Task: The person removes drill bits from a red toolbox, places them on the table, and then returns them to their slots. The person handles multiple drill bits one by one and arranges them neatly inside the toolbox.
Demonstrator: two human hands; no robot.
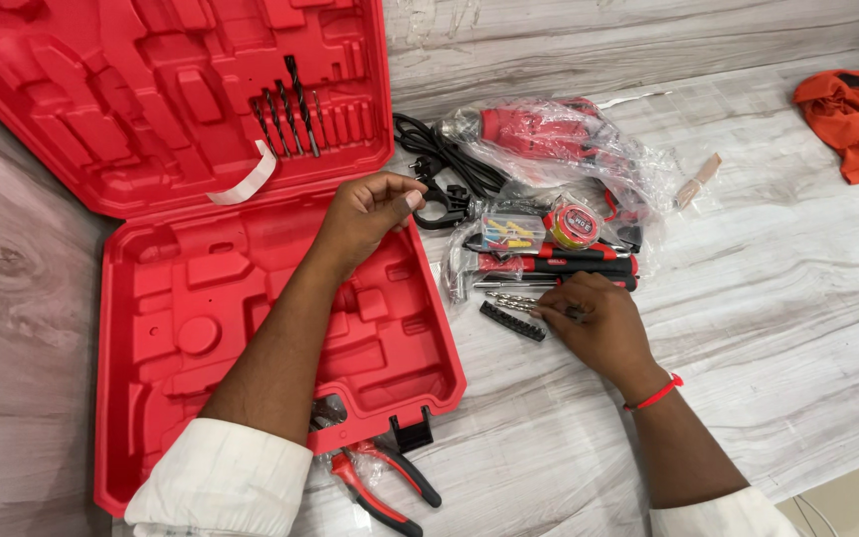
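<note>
A small bunch of shiny metal drill bits [515,301] is laid flat on the desk [768,298], beside a black bit strip [512,321].

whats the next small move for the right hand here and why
Probably close the right hand on the loose drill bits under its fingertips and lift them toward the open red case. Its lid already holds a row of bits, and the left hand rests at the case edge.

Orange cloth [855,117] far off, red-handled pliers [382,480] beside case.
</note>
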